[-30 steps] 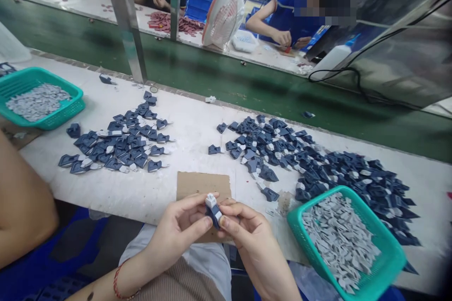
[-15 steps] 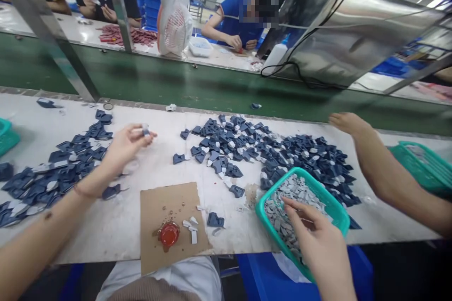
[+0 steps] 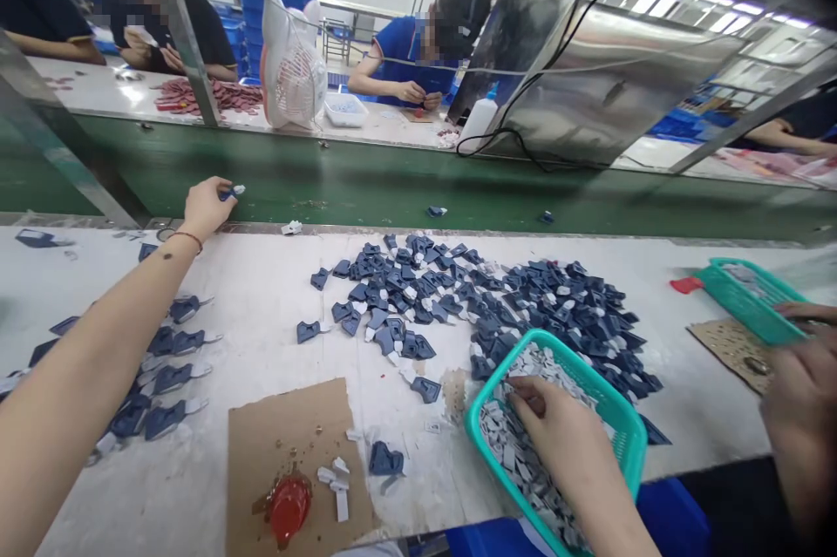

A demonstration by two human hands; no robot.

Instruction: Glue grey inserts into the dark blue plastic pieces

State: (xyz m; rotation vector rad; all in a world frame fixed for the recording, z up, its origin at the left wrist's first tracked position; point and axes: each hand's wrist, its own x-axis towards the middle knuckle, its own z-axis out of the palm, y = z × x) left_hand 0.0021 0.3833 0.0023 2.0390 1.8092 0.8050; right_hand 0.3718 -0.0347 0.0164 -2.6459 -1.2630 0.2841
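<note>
Left hand (image 3: 207, 207) at far table edge (image 3: 366, 231), right hand (image 3: 566, 431) inside basket rim (image 3: 631, 424)

White bottle (image 3: 480, 118), plastic bag (image 3: 294, 73), metal panel (image 3: 605, 82)

The single head-worn camera faces forward and downward at close range, placing the bench (image 3: 255, 295) across the lower frame, the green strip (image 3: 372, 182) above it, and a blue-shirted co-worker (image 3: 397, 41) at upper centre.
</note>
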